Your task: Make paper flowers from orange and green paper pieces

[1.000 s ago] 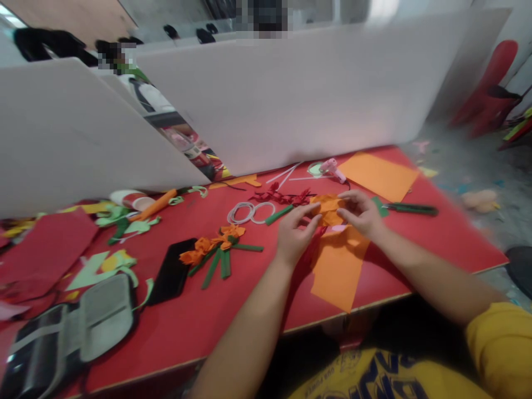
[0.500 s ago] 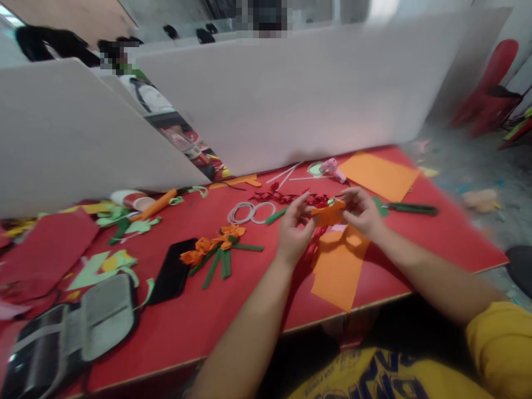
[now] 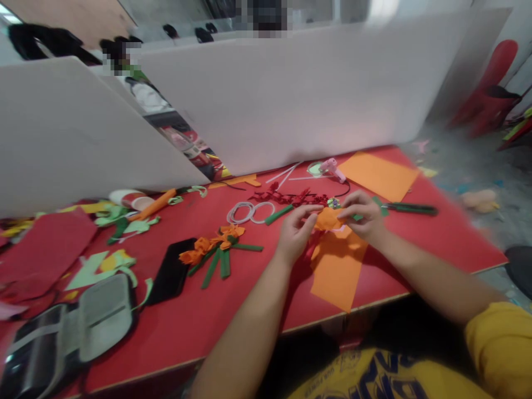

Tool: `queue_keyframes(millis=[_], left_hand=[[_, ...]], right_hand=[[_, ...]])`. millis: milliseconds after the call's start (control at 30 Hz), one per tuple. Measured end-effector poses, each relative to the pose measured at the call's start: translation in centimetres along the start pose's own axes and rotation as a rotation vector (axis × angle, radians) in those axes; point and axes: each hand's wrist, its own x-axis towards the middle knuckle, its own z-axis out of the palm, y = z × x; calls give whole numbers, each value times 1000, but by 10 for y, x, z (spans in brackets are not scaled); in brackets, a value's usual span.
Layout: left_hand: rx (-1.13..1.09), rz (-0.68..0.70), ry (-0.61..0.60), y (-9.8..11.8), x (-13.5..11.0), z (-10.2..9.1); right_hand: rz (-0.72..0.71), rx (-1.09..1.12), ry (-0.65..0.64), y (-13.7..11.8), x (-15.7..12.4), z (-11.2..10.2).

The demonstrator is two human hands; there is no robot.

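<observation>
Orange flowers (image 3: 203,251) with green strips (image 3: 225,265) lay left of centre, apparently formed; the orange piece (image 3: 328,219), right of centre, looked unfinished. An orange sheet (image 3: 337,277) remained below it. Left hand (image 3: 292,233): thumb and fingers pinched the piece's left edge. Right hand (image 3: 366,217): fingers gripped its right. Versus half a second earlier: left index lowered, piece showing broader.

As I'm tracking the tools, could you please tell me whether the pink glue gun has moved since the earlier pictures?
No, the pink glue gun has stayed in place: against the white partition behind it, it shows no visible shift.
</observation>
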Motion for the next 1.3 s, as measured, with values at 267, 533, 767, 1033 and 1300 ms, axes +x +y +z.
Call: queue_keyframes(millis=[267,533,767,1033,1300], left_hand=[[-62,61,58,0,1,4],[-26,246,151,-4,0,1],[60,346,157,0,-3,6],[105,310,167,-5,-4,9],[-71,-42,121,-12,-4,11]], right_hand=[[-5,-41,-66,-4,1,-2],[104,18,-102,-7,4,0],[366,249,-119,3,1,9],[629,561,-20,9,-1,14],[604,489,67,13,2,11]])
